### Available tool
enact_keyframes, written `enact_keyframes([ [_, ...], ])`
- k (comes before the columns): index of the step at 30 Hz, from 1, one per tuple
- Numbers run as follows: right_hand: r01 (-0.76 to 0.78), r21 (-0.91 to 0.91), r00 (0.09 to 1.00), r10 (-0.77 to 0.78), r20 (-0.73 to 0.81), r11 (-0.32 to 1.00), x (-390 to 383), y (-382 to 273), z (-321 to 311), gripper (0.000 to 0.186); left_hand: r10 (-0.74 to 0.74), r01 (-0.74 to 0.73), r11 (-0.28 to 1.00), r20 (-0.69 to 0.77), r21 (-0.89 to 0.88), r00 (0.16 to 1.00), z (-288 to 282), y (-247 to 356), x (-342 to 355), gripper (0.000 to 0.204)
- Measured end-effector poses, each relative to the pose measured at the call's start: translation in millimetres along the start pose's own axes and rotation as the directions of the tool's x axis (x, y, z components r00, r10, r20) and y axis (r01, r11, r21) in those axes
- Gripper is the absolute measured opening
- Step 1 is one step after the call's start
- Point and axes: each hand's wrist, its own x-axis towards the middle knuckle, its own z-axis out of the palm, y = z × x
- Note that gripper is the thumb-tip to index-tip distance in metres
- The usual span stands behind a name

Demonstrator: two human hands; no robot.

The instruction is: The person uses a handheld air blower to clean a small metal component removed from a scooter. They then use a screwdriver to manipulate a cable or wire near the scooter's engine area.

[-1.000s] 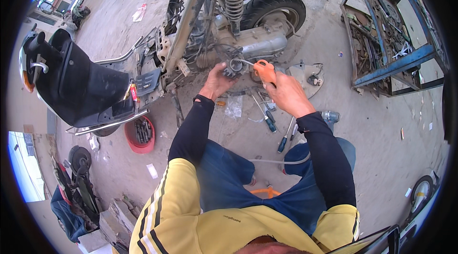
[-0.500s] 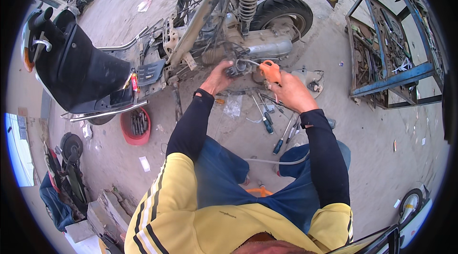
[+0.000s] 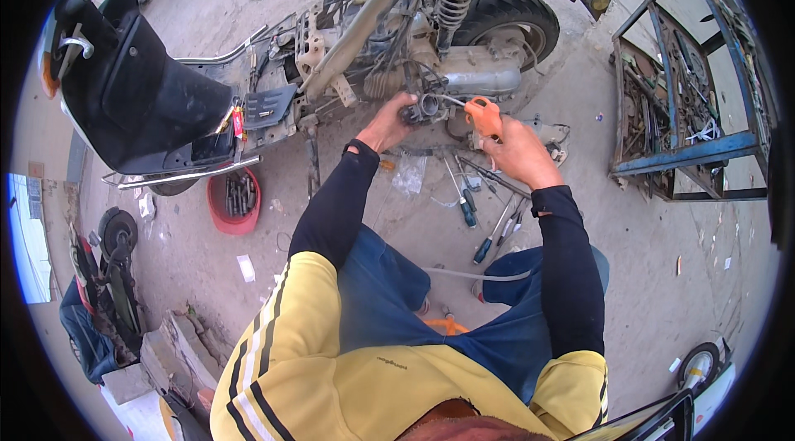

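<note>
My left hand is closed on a dark round-mouthed metal part at the engine of a partly stripped scooter. My right hand grips an orange air blow gun, whose thin nozzle reaches to the opening of that part. A pale hose runs across below my arms. Screwdrivers and other tools lie on the ground under my hands, beside a clear plastic bag.
The scooter's black front shield is at the left, above a red bowl of metal parts. A blue metal tool rack stands right. A second scooter and stone blocks are lower left; a small wheel is lower right.
My view has shifted, so the scooter and rack sit a little higher and farther right. Both hands keep their holds, with the nozzle still at the metal part's opening.
</note>
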Motion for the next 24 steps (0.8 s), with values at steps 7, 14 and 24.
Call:
enact_keyframes([
  [7,-0.044,-0.098,0.999,0.044,-0.001,0.994,-3,-7,-4,0.039,0.009,-0.009,1.0,-0.01,0.006,1.0,-5,-2,3,0.027],
  [14,-0.057,-0.149,0.998,0.052,-0.033,0.987,-2,-5,-2,0.04,0.016,-0.016,1.0,-0.017,-0.015,1.0,-1,-4,5,0.03],
  [24,-0.057,-0.113,0.998,0.058,0.008,0.992,-4,-8,-5,0.042,0.001,0.0,1.0,-0.048,0.017,0.999,-2,-1,2,0.031],
])
